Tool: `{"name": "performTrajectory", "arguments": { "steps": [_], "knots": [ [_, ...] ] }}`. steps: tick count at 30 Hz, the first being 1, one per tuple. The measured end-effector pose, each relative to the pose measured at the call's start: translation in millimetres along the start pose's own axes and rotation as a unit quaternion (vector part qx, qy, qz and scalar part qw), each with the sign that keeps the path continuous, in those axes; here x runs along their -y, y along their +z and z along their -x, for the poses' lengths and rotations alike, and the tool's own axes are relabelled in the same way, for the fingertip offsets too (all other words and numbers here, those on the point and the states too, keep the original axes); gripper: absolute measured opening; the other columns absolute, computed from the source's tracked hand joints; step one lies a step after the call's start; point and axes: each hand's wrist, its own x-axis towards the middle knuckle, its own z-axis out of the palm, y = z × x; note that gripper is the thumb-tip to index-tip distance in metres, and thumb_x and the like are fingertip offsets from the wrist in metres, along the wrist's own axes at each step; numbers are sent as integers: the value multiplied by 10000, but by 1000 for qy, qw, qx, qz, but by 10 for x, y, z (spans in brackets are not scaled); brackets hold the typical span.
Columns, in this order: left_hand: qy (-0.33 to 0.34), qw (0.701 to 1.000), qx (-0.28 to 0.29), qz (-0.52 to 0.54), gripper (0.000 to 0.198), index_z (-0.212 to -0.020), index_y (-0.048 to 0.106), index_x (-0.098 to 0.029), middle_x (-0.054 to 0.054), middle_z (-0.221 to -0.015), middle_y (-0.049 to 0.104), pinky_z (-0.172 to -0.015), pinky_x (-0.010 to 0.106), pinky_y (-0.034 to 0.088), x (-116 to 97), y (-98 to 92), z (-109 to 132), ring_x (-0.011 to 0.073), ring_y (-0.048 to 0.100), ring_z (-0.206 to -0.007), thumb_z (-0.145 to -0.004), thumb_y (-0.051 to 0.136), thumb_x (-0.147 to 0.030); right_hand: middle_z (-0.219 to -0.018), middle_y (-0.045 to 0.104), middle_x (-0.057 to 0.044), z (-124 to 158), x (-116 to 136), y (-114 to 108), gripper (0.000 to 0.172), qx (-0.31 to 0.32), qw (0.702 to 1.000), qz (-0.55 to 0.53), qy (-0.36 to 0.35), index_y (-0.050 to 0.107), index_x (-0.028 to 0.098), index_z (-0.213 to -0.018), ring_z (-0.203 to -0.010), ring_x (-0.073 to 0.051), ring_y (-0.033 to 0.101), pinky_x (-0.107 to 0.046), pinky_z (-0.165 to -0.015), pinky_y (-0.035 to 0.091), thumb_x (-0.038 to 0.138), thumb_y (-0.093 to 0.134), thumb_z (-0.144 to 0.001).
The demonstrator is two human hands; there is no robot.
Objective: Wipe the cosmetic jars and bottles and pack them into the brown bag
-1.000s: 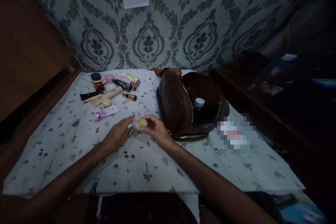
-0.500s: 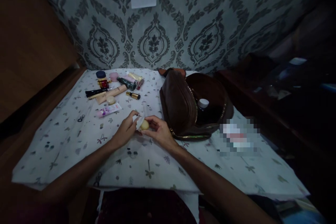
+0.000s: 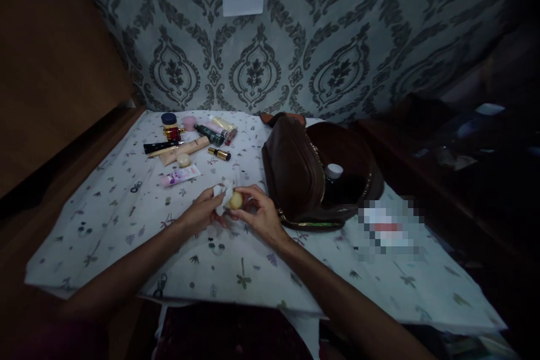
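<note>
My left hand (image 3: 199, 212) is closed on a crumpled white tissue (image 3: 220, 202) above the front middle of the table. Pinched between the thumb and fingers of my right hand (image 3: 264, 218) is a small round yellowish object (image 3: 236, 199), its exact kind unclear. The tissue touches the left side of this round object. Just beyond my left hand lies a pink and white tube (image 3: 180, 175). A brown leather bag (image 3: 291, 169) stands unzipped beside my right hand, with a white-capped bottle (image 3: 334, 171) inside.
Cosmetics lie grouped at the back left: a beige tube (image 3: 185, 151), a gold and black lipstick-like tube (image 3: 219, 153), a dark-lidded jar (image 3: 169, 119) and several others. A blurred-out item (image 3: 388, 229) lies right of the bag. A patterned cloth (image 3: 126, 259) covers the table.
The camera view has shifted slightly, moving the scene a little rightward. The tissue is more bunched around my left fingers, and more of the round object's yellowish face shows.
</note>
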Motion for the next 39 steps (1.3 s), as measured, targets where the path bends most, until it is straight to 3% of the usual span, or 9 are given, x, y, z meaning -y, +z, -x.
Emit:
{"name": "performTrajectory", "arguments": {
  "steps": [3,6,11,18,23,27,33,36,39],
  "knots": [
    [48,998,-16,-42,485,-947,541,-178,-19,-764,598,-427,202,489,11,24,-5,115,579,-583,-710,737,-553,-922,634,-19,6,-21,30,499,-15,1000,5,24,641,215,-1082,-760,-156,568,-272,-644,454,305,829,-629],
    [71,994,-28,-82,410,-894,521,-184,-45,-696,567,-427,192,478,-5,43,-4,93,540,-525,-767,685,-538,-821,625,5,8,-60,59,421,-18,999,3,46,631,196,-1000,-703,-144,560,-266,-625,441,322,818,-645],
    [53,994,-64,-74,414,-862,528,-182,-58,-640,522,-389,176,430,-37,0,-15,84,506,-480,-761,680,-554,-911,620,-23,15,-81,66,337,7,1000,-15,-9,667,210,-969,-800,-163,596,-297,-730,502,328,801,-684],
    [3,998,11,-67,481,-886,559,-169,-23,-686,581,-398,201,459,-34,-36,5,125,582,-542,-709,714,-589,-983,623,-49,29,-62,44,340,14,997,31,-70,659,226,-1028,-858,-185,598,-333,-775,524,320,789,-728],
    [42,996,-47,-70,462,-810,576,-156,-32,-645,560,-396,189,439,-61,22,10,97,521,-507,-695,723,-579,-963,641,-46,29,-30,48,361,9,996,58,-69,662,216,-1021,-851,-189,603,-322,-759,506,320,806,-706],
    [44,995,-61,-69,449,-774,559,-162,-35,-605,549,-401,188,434,-65,22,5,92,501,-477,-711,704,-582,-929,650,-34,32,-14,49,314,21,996,60,-65,674,217,-1008,-851,-184,603,-307,-750,490,298,787,-726],
    [20,999,1,-32,532,-1056,551,-181,6,-842,621,-491,203,501,-77,-6,46,125,596,-647,-697,773,-504,-929,657,-29,30,-20,42,337,-21,1000,18,-12,674,216,-1015,-816,-176,605,-277,-687,482,284,783,-704],
    [50,996,41,-62,468,-998,563,-160,8,-809,608,-512,200,490,-72,-12,59,131,595,-675,-736,748,-502,-877,653,-17,28,-14,38,335,-23,1000,1,10,663,201,-995,-781,-167,605,-270,-673,481,274,785,-692],
    [72,993,40,-88,456,-921,564,-152,-4,-720,611,-485,190,439,-46,-21,57,121,580,-610,-759,707,-553,-841,638,-9,29,1,30,297,-16,1000,1,-13,651,197,-938,-756,-162,602,-270,-658,488,325,787,-708]
  ]
}}
